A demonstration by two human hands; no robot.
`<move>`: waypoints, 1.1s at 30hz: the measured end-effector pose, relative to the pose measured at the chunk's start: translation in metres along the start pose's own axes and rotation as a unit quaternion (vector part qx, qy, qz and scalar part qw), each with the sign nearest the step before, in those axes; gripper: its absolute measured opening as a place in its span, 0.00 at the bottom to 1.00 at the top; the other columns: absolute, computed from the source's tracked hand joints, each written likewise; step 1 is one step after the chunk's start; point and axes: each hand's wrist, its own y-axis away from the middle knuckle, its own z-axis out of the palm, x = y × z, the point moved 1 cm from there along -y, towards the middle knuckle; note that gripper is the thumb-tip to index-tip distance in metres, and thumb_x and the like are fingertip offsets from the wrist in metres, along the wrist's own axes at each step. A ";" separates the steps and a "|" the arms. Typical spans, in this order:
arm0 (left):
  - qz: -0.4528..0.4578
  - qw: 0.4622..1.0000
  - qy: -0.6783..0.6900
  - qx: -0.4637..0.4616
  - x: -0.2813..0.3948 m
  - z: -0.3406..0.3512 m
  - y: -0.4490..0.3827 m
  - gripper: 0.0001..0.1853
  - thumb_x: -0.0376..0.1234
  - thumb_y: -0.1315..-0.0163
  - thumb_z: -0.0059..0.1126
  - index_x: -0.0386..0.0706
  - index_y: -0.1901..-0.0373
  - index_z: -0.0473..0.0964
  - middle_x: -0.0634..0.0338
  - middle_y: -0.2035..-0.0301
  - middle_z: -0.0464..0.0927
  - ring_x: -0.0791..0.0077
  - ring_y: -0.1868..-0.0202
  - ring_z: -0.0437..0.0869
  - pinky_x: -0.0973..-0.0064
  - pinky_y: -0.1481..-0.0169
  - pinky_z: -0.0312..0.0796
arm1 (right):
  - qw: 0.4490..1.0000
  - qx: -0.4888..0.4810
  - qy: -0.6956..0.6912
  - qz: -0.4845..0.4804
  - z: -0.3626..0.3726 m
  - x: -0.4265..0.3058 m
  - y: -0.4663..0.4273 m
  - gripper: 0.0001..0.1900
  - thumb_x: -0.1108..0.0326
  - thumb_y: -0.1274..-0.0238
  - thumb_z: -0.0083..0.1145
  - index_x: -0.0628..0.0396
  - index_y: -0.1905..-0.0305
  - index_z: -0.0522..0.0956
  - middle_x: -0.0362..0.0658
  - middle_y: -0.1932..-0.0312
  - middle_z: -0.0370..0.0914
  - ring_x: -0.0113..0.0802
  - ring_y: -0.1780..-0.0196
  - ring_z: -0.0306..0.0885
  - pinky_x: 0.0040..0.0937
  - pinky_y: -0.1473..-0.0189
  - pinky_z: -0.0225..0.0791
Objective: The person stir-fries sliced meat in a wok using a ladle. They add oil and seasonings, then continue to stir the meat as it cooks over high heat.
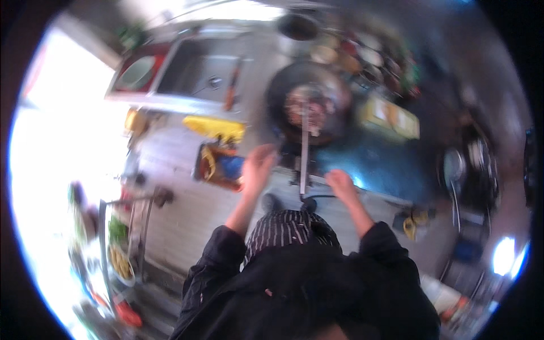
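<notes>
A dark wok (276, 95) sits on the stove before me, with pieces of what look like meat (293, 106) in it. A ladle or spatula with a long, straight metal handle (304, 157) rests in the wok, its handle pointing back towards me. My left hand (260, 163), blurred, is left of the handle, near the wok's lower left side. It seems to hold nothing, fingers loosely apart. To the handle's right, my right hand (340, 182) is by the stove's front edge (382, 193). Its fingers look curled, and whether anything is in them cannot be made out. Neither hand touches the handle.
Left of the wok is a steel sink (187, 72), beside a red tray with a pale bowl (138, 73). A bin (221, 168) and a yellow cloth or bag (216, 128) are low on my left. Seasoning containers (350, 61) and a yellowish box (391, 117) stand right of the wok.
</notes>
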 end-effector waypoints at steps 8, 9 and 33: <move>-0.226 0.968 -0.032 -0.103 -0.119 0.049 -0.013 0.17 0.39 0.32 0.65 0.35 0.52 0.76 0.57 0.65 0.82 0.75 0.70 0.82 0.77 0.64 0.75 | 0.924 -0.128 -0.332 0.143 0.071 -0.025 0.015 0.35 0.57 0.30 0.66 0.59 0.27 0.63 0.46 0.60 0.81 0.31 0.65 0.85 0.29 0.67 0.78; -0.257 0.957 0.021 -0.133 -0.113 0.049 -0.015 0.15 0.38 0.32 0.66 0.36 0.54 0.76 0.59 0.67 0.81 0.77 0.73 0.80 0.78 0.67 0.74 | 0.938 -0.120 -0.304 0.114 0.059 -0.034 0.004 0.34 0.59 0.30 0.66 0.58 0.27 0.62 0.45 0.61 0.81 0.31 0.67 0.84 0.29 0.70 0.77; -0.345 0.893 0.224 -0.184 -0.047 0.077 -0.007 0.10 0.35 0.31 0.64 0.44 0.62 0.71 0.64 0.76 0.74 0.77 0.79 0.76 0.78 0.79 0.66 | 0.976 0.001 0.208 -0.071 -0.110 -0.105 0.035 0.26 0.67 0.30 0.58 0.46 0.28 0.73 0.62 0.62 0.82 0.61 0.61 0.82 0.51 0.57 0.73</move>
